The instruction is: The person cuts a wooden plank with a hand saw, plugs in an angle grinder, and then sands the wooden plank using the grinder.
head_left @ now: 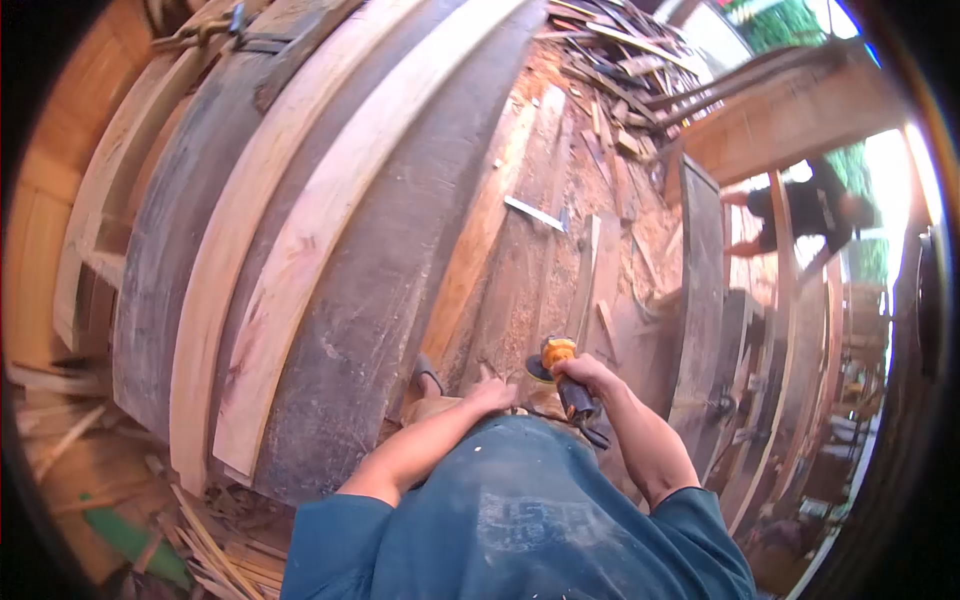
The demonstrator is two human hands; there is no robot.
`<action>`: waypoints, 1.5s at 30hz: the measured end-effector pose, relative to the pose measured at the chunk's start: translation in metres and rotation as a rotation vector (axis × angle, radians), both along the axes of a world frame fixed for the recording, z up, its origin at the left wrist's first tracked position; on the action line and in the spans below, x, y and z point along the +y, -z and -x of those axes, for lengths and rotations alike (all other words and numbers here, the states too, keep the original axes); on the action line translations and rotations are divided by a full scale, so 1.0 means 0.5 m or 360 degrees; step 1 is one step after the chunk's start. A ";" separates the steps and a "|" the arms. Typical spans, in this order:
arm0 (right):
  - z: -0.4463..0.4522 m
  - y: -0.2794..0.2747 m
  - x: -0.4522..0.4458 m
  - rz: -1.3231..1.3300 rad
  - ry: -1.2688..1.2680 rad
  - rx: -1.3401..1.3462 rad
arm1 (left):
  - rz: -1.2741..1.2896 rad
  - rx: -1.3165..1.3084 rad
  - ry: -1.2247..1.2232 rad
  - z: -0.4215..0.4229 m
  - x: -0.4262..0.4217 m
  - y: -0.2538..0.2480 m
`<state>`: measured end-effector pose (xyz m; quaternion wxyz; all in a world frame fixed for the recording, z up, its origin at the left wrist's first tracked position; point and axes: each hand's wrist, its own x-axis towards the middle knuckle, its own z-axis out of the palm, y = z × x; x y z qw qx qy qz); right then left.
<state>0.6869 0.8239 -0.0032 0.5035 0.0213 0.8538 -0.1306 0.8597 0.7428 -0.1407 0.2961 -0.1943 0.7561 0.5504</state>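
Observation:
My right hand [592,372] is closed around a yellow and black angle grinder [574,394] with a round disc [540,368] at its head. The grinder is held in front of my body, its disc turned toward the left. My left hand [490,390] is low in front of my waist, just left of the disc, with fingers apart and nothing visible in them. Beneath the hands lie wooden boards [497,318] dusted with sawdust. What the left fingertips touch, if anything, is too small to make out.
On my left, two long pale planks [290,300] lie on a wide dark slab [370,260]. A try square [537,213] rests on boards ahead. Scrap wood [630,50] is piled at the back. Another person [805,208] bends at the right, beyond an upright dark board [697,270].

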 end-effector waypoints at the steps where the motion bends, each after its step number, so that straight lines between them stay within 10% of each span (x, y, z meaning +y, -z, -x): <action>1: 0.002 0.003 -0.014 0.0081 0.0057 0.0021 | -0.0085 0.0006 -0.0065 -0.006 -0.019 -0.007; 7: 0.081 0.086 -0.027 0.1444 0.1035 -0.0592 | -0.1506 0.1078 -0.0774 0.057 -0.029 -0.140; 11: 0.149 0.001 -0.129 0.1582 0.0742 -0.0699 | -0.0646 0.1109 -0.0909 0.092 -0.056 -0.225; 21: 0.342 0.051 -0.392 0.1730 0.0360 -0.0805 | -0.0598 0.1219 -0.1679 0.285 -0.172 -0.285; 36: 0.470 0.044 -0.515 0.1805 0.0460 -0.0789 | -0.1665 0.0840 -0.2017 0.418 -0.252 -0.193; 39: 0.498 0.073 -0.497 0.1864 0.0567 -0.0763 | -0.0146 0.0769 -0.1257 0.343 -0.362 -0.243; 45: 0.546 -0.004 -0.400 0.1816 0.0421 -0.0480 | 0.2058 0.0611 -0.1416 0.113 -0.688 -0.287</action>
